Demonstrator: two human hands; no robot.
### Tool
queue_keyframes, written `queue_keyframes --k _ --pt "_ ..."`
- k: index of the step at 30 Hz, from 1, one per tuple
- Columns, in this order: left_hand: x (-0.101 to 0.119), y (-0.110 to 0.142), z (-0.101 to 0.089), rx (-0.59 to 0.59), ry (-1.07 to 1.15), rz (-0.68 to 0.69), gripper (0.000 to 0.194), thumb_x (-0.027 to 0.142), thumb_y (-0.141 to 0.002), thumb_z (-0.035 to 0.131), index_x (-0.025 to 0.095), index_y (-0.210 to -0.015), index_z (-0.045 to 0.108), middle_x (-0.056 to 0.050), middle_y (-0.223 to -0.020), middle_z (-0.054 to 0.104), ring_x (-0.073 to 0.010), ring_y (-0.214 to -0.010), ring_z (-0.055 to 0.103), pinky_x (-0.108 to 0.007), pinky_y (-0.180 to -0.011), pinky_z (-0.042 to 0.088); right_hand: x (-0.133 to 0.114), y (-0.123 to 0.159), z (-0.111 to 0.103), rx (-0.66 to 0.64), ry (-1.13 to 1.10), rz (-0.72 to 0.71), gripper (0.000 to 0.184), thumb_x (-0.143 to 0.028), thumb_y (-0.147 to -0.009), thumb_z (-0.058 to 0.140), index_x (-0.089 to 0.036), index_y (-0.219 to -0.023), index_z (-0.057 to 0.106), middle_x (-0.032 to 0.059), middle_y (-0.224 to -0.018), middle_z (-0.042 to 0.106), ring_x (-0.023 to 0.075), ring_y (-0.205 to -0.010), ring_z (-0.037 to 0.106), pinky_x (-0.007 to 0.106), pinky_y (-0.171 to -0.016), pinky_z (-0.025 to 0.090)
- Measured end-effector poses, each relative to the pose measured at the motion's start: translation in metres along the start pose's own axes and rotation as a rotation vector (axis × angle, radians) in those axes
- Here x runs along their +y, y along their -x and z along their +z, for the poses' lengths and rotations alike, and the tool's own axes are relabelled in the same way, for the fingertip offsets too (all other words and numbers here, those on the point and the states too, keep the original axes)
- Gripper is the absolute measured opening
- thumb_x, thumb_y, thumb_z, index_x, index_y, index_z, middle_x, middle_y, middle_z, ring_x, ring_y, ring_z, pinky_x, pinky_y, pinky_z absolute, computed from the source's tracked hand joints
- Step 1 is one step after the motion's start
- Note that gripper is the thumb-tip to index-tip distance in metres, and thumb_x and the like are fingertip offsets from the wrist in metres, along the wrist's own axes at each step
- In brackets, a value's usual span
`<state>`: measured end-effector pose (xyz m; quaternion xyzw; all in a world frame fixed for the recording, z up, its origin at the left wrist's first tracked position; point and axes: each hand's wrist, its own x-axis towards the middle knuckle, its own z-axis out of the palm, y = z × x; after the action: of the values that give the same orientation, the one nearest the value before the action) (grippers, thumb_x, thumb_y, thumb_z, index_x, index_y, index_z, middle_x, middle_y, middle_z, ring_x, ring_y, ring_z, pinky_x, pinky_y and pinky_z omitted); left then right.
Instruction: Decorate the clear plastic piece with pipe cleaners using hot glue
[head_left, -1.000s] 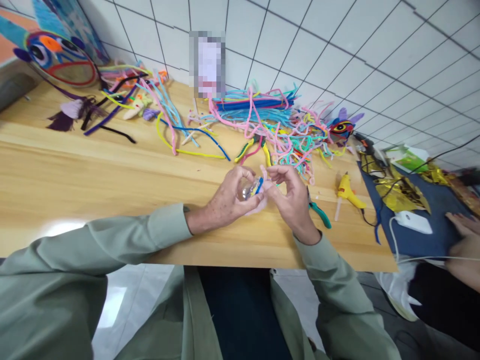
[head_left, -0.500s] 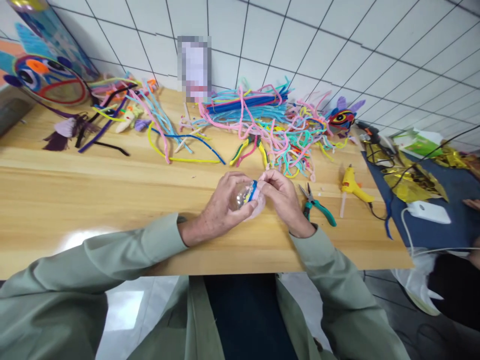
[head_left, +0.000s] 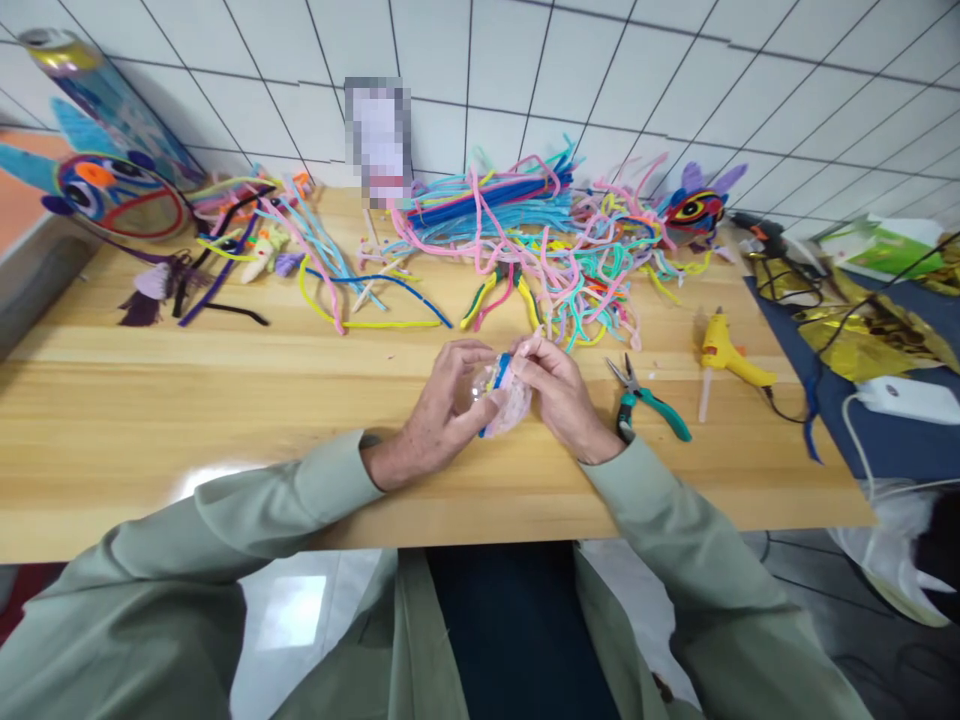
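My left hand (head_left: 429,412) is wrapped round a clear plastic ball (head_left: 478,384). A blue pipe cleaner (head_left: 503,370) circles the ball's middle, with a bit of yellow beside it. Pale pink pipe cleaner (head_left: 517,405) covers the side that faces right. The fingers of my right hand (head_left: 559,392) are pinched on the pink pipe cleaner at the ball's upper right, and a short tip sticks up above them. My palm and fingers hide part of the ball. Teal-handled long-nose pliers (head_left: 654,402) lie half open just right of my right hand.
Yellow-green pliers (head_left: 481,301) lie beyond my hands, before a heap of pipe cleaners (head_left: 592,265). On the right are a yellow glue gun (head_left: 726,352) with a cord and a white power box (head_left: 911,400). Decorated masks stand far left and right; a tall can (head_left: 112,110) leans back left.
The ball has turned a little, so more of its pink side shows. My right hand has closed in on its edge. The view has swung, showing the long-nose pliers fully.
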<state>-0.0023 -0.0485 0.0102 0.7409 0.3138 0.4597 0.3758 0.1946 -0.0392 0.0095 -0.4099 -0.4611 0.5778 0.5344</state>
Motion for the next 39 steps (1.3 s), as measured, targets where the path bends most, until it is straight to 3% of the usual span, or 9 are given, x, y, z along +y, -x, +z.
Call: queue_keyframes --k 4,8,14,17,23,26,32,39 --pt "0.002 -0.001 -0.001 0.006 0.101 -0.094 0.03 0.048 -0.11 0.055 0.027 -0.132 0.061 -0.01 -0.138 0.059 -0.0275 -0.135 0.058 -0.05 -0.118 0.05 0.001 -0.001 0.001 0.009 0.021 -0.018 0.033 -0.048 -0.082 0.088 -0.026 -0.085 0.064 -0.0027 -0.082 0.057 0.0162 -0.075 0.05 0.029 -0.069 0.043" --pt "0.004 -0.008 -0.002 0.006 0.116 -0.199 0.038 0.053 -0.099 0.074 0.025 -0.121 0.061 -0.011 -0.142 0.058 -0.0289 -0.139 0.058 -0.046 -0.114 0.054 0.001 -0.002 0.002 0.008 0.026 -0.042 0.032 -0.047 -0.082 0.087 -0.026 -0.085 0.063 -0.0023 -0.085 0.058 0.0162 -0.077 0.051 0.03 -0.07 0.045" --pt "0.012 -0.017 -0.01 -0.152 0.101 -0.363 0.05 0.049 -0.096 0.076 0.023 -0.133 0.055 -0.009 -0.126 0.07 -0.0247 -0.115 0.072 -0.041 -0.095 0.064 -0.005 0.001 0.004 -0.007 0.029 -0.06 0.03 -0.044 -0.082 0.086 -0.025 -0.085 0.064 -0.0025 -0.088 0.056 0.0157 -0.079 0.052 0.029 -0.072 0.045" --pt "0.011 -0.016 -0.012 -0.168 0.075 -0.326 0.046 0.048 -0.098 0.075 0.022 -0.132 0.06 -0.01 -0.127 0.072 -0.0249 -0.113 0.073 -0.042 -0.095 0.065 -0.008 0.002 0.003 -0.014 0.044 -0.038 0.03 -0.043 -0.081 0.088 -0.025 -0.085 0.064 -0.0021 -0.09 0.056 0.016 -0.08 0.052 0.03 -0.073 0.045" --pt "0.006 -0.015 -0.01 -0.122 -0.004 -0.081 0.048 0.039 -0.098 0.076 0.026 -0.142 0.062 -0.013 -0.144 0.065 -0.0285 -0.137 0.064 -0.049 -0.115 0.057 -0.014 0.0 -0.002 -0.016 0.094 -0.083 0.029 -0.045 -0.083 0.087 -0.026 -0.085 0.066 0.0004 -0.096 0.058 0.0188 -0.086 0.053 0.031 -0.077 0.045" --pt "0.001 -0.016 -0.009 -0.131 -0.011 -0.006 0.048 0.037 -0.098 0.075 0.025 -0.143 0.061 -0.015 -0.143 0.063 -0.0304 -0.14 0.061 -0.052 -0.117 0.055 -0.014 -0.001 -0.004 -0.027 0.087 -0.095 0.027 -0.043 -0.083 0.088 -0.026 -0.085 0.067 0.0005 -0.098 0.058 0.0188 -0.088 0.053 0.031 -0.078 0.044" --pt "-0.001 -0.015 -0.009 -0.15 0.002 0.001 0.044 0.038 -0.1 0.072 0.025 -0.14 0.057 -0.013 -0.14 0.061 -0.0278 -0.136 0.061 -0.049 -0.117 0.054 -0.012 0.0 -0.004 -0.038 0.129 -0.103 0.029 -0.046 -0.082 0.09 -0.026 -0.087 0.069 0.0008 -0.101 0.06 0.0196 -0.091 0.055 0.032 -0.082 0.045" --pt "0.008 -0.013 -0.009 -0.142 0.01 -0.116 0.031 0.039 -0.105 0.067 0.024 -0.13 0.058 -0.011 -0.135 0.065 -0.0255 -0.13 0.064 -0.047 -0.116 0.054 -0.017 0.003 0.0 -0.058 0.191 -0.129 0.023 -0.042 -0.084 0.086 -0.025 -0.085 0.07 0.0013 -0.104 0.062 0.0206 -0.097 0.058 0.035 -0.09 0.047"
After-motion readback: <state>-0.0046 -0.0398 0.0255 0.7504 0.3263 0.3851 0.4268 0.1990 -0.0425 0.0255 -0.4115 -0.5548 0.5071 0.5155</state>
